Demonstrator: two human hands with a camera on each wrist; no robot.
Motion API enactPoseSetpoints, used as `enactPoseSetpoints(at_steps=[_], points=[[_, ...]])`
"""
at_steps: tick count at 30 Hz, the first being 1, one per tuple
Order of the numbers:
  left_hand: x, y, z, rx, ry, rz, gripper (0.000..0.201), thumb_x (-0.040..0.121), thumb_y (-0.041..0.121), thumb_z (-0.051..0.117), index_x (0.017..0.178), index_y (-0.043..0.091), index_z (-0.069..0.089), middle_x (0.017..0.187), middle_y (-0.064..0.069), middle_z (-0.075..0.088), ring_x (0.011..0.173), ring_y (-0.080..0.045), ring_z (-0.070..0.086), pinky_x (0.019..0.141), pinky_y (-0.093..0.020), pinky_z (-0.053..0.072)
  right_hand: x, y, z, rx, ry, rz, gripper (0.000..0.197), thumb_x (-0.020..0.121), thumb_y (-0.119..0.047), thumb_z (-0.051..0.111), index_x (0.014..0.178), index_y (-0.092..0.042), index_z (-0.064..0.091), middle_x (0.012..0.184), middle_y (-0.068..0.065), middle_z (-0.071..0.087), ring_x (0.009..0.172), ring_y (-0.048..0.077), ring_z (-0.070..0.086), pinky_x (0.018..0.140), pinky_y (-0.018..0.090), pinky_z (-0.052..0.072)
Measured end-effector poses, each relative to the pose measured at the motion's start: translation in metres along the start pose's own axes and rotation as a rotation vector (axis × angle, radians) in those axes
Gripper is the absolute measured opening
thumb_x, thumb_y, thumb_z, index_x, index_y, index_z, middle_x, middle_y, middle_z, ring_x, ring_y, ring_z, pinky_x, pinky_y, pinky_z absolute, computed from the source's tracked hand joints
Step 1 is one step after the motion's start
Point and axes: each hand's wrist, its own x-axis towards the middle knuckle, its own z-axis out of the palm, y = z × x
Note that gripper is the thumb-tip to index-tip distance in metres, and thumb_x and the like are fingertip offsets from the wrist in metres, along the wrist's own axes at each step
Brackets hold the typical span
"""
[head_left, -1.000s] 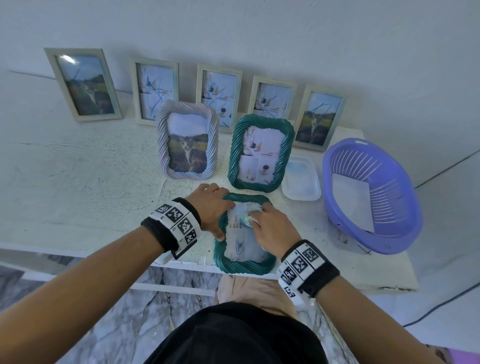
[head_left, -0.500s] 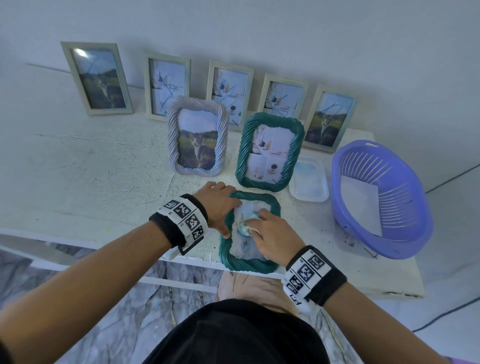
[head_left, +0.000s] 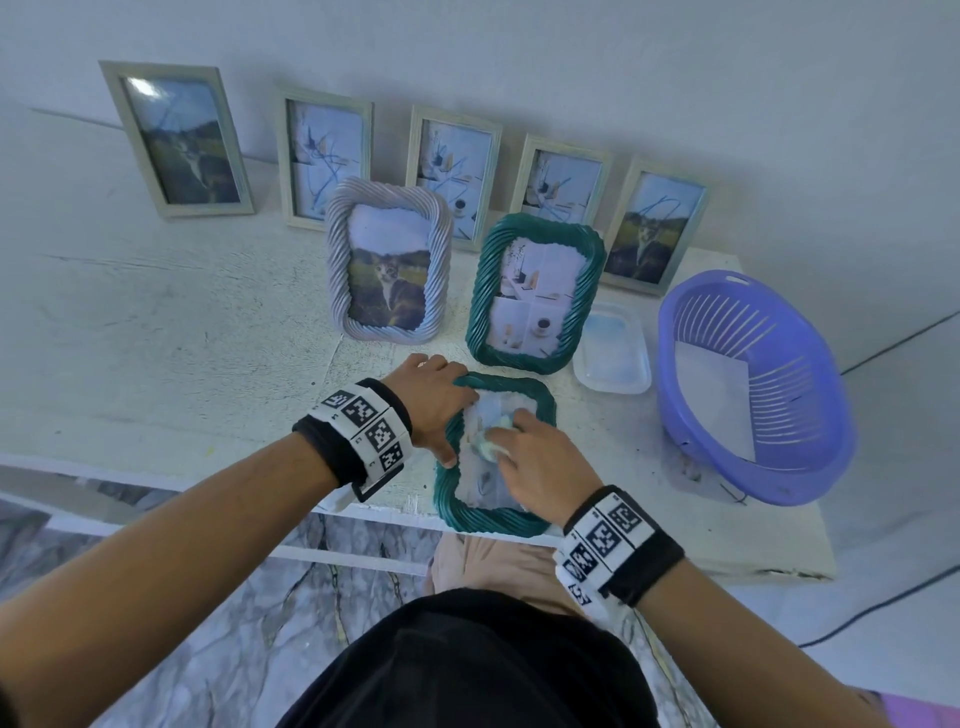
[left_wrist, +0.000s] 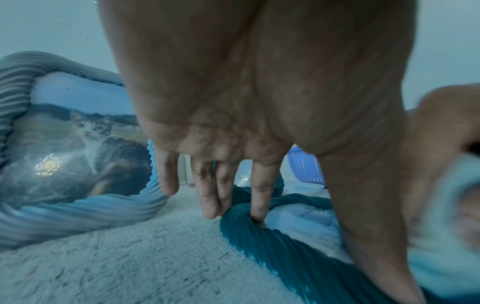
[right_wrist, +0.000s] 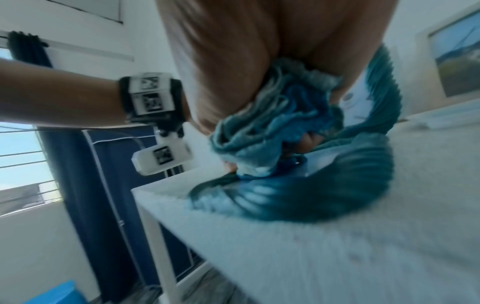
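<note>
Green frame (head_left: 493, 522) lies at table (head_left: 156, 364) edge, left hand (head_left: 431, 400) pressing straight-fingered, right hand (head_left: 545, 467) clutching cloth (head_left: 491, 441).

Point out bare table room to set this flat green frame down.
Widest bare patch: table left of the lilac frame and the left hand. Narrower strip at the near edge, between the flat green frame and the purple basket. Crowded: upright green frame, clear tray and basket at back right.

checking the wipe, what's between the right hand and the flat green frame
A bunched cloth, clearest in the right wrist view.
</note>
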Motion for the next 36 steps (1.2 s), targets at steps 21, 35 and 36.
enactPoseSetpoints(at_steps=[21,35,36], points=[[0.0,-0.005,0.003,-0.048,0.006,0.015,0.089,0.07,0.067,0.069,0.144,0.026,0.037,0.15,-0.006,0.03,0.134,-0.03,0.03,0.112,-0.045,0.024,-0.027,0.01,-0.008,0.069,-0.121,-0.126,0.033,0.096,-0.017,0.048,0.123,-0.024,0.065,0.096,0.001,0.043,0.076,0.018,0.047,0.075,0.032,0.045],[0.0,-0.01,0.006,-0.098,0.021,0.021,0.091,0.07,0.066,0.07,0.144,0.028,0.035,0.151,-0.004,0.027,0.132,-0.028,0.031,0.106,-0.042,0.029,-0.012,0.03,-0.015,0.028,-0.054,-0.024,0.033,0.097,-0.018,0.045,0.125,-0.021,0.063,0.096,-0.002,0.04,0.073,0.016,0.045,0.069,0.025,0.036],[0.0,-0.01,0.006,-0.104,0.022,0.022,0.091,0.069,0.066,0.07,0.144,0.028,0.035,0.151,-0.004,0.027,0.132,-0.028,0.031,0.106,-0.042,0.029,-0.004,0.031,-0.016,0.017,-0.021,0.027,0.033,0.098,-0.018,0.044,0.126,-0.02,0.062,0.098,0.002,0.044,0.075,0.02,0.05,0.069,0.028,0.039]])
